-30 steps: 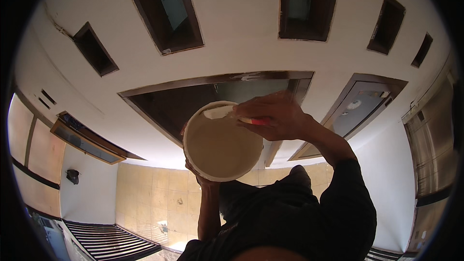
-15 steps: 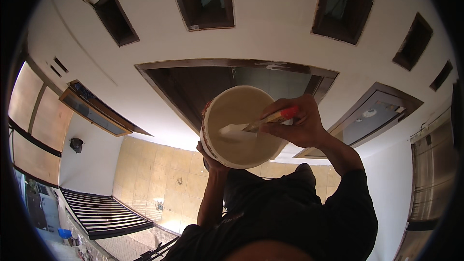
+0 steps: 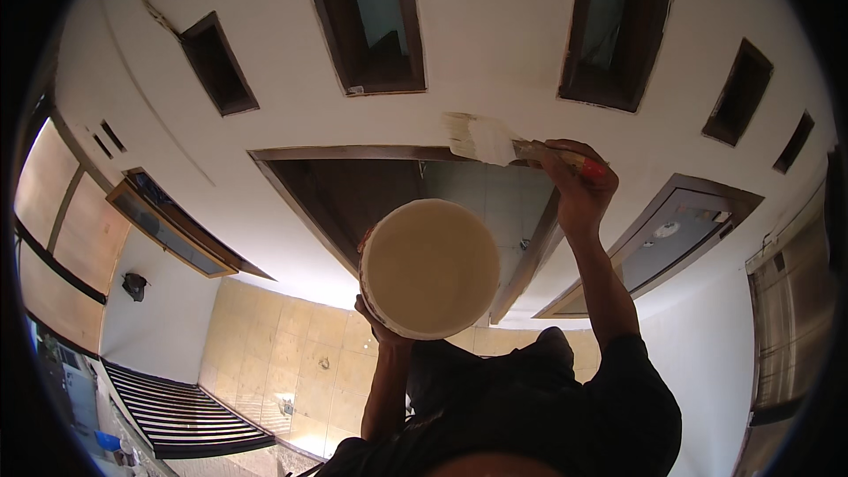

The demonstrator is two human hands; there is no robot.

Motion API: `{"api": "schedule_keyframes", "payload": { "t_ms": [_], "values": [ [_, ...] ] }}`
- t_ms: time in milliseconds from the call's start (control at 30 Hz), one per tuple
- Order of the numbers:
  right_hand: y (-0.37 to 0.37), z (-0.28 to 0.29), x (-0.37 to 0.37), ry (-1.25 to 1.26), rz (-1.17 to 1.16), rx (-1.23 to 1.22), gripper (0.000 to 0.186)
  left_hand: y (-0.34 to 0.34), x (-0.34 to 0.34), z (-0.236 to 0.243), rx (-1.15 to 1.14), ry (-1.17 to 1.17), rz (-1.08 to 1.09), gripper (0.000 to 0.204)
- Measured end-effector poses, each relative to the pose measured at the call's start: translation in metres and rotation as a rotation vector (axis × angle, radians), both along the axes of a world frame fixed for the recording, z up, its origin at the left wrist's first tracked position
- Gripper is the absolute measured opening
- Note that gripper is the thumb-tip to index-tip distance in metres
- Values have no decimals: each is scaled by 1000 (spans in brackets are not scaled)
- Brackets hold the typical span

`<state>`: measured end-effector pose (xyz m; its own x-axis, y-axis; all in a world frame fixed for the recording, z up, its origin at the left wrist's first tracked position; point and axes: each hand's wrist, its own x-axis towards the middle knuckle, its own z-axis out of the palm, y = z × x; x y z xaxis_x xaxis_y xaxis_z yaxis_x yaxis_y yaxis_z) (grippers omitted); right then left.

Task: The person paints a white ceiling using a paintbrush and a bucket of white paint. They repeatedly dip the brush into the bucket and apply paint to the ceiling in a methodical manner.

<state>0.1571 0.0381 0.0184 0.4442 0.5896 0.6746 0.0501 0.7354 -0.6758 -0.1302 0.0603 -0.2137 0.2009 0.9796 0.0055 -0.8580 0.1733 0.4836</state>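
My left hand point(image 3: 378, 322) grips a round white bucket point(image 3: 430, 267) by its left side, holding it in front of my body; pale liquid paint is inside. My right hand point(image 3: 583, 185) is closed round the red-tipped handle of a wide paintbrush point(image 3: 484, 140), raised above and to the right of the bucket. Its bristles carry off-white paint and appear against the white wall point(image 3: 477, 53) at the dark frame over the doorway point(image 3: 353, 190); I cannot tell if they touch it.
Small dark-framed openings point(image 3: 362, 22) line the upper wall. A window stands open at the left point(image 3: 172, 221), another framed opening at the right point(image 3: 654, 247). Below lie a tiled floor point(image 3: 291, 336) and my legs. A barred black railing point(image 3: 185, 411) is at the lower left.
The brush has come out of the bucket and risen up toward the wall above the doorway. The bucket shifted up and right, then lower again, still in my left hand.
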Motion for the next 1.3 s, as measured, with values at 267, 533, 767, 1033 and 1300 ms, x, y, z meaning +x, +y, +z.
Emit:
{"api": "schedule_keyframes", "payload": {
  "t_ms": [267,533,767,1033,1300],
  "values": [
    [105,-26,-22,127,-93,-77,20,1,-15,0,5,32,69,90],
    [89,-32,21,-31,-473,-47,21,4,-18,6,6,67,83,90],
    [47,-22,23,165,-373,-13,21,5,-14,3,-2,58,61,90],
    [109,-38,-5,-65,-474,9,20,2,-14,5,0,112,33,90],
    [44,-32,58,81,-623,-75,20,4,-13,0,-14,110,29,89]
  ]
}}
